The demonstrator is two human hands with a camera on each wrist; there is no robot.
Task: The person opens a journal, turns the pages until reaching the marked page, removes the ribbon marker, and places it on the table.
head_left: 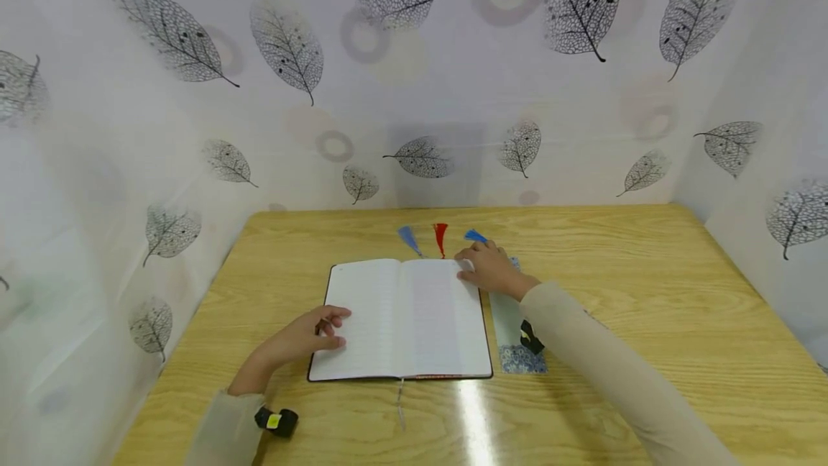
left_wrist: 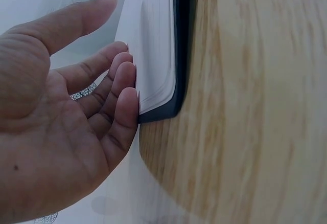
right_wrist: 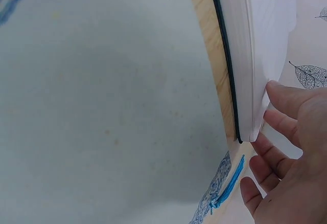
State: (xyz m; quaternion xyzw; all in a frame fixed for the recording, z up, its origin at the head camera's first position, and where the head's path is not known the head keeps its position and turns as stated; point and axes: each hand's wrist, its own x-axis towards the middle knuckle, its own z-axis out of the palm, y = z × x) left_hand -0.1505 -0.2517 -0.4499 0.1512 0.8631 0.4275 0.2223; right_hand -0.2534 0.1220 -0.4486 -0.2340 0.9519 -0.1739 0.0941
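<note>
An open notebook [head_left: 365, 318] with blank-looking pages and a dark cover lies on the table. My left hand [head_left: 300, 340] rests at the left page's outer edge, fingers loosely bent; in the left wrist view its fingertips touch the page edges near a cover corner. At the top right corner of the notebook is my right hand [head_left: 493, 270]. The right wrist view shows its thumb [right_wrist: 286, 97] touching the page, the other fingers spread along the corner. A thin ribbon [head_left: 401, 405] hangs from the notebook's near edge.
Behind the notebook lie a pale blue tassel [head_left: 409, 239], a red tassel [head_left: 440, 239] and a bright blue tassel [head_left: 475, 235]. A pale strip with blue patterned ends [head_left: 522, 359] lies right of the notebook, partly under my right forearm. Leaf-printed sheeting [head_left: 446, 92] surrounds the wooden table [head_left: 679, 293].
</note>
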